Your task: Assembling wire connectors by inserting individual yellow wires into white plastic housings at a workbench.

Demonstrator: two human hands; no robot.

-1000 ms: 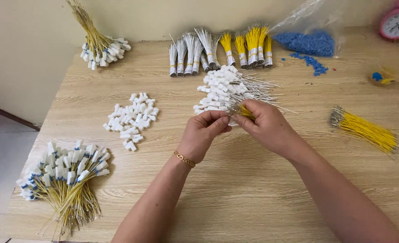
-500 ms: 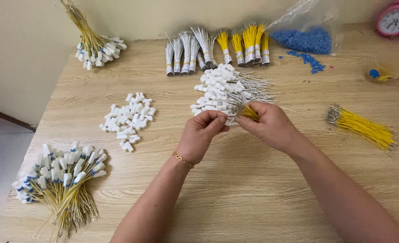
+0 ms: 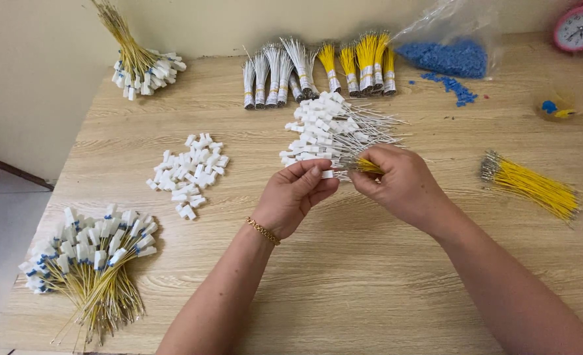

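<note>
My left hand (image 3: 296, 196) pinches a small white plastic connector (image 3: 328, 174) between thumb and fingertips at the table's middle. My right hand (image 3: 402, 183) grips a short yellow wire (image 3: 369, 167), its metal tip pointing at the connector. Both hands meet just in front of a heap of white connectors with grey wires (image 3: 327, 131). A gold bracelet sits on my left wrist.
On the wooden table (image 3: 383, 276): loose white connectors (image 3: 189, 172), a finished yellow-wire bundle (image 3: 91, 256) front left, another bundle (image 3: 140, 62) back left, taped wire bunches (image 3: 317, 69), loose yellow wires (image 3: 531, 185) right, a bag of blue pieces (image 3: 446, 56), a pink clock (image 3: 580, 27).
Both hands have stayed together in front of the heap. The view has shifted slightly, and my fingers have adjusted around the connector and wire.
</note>
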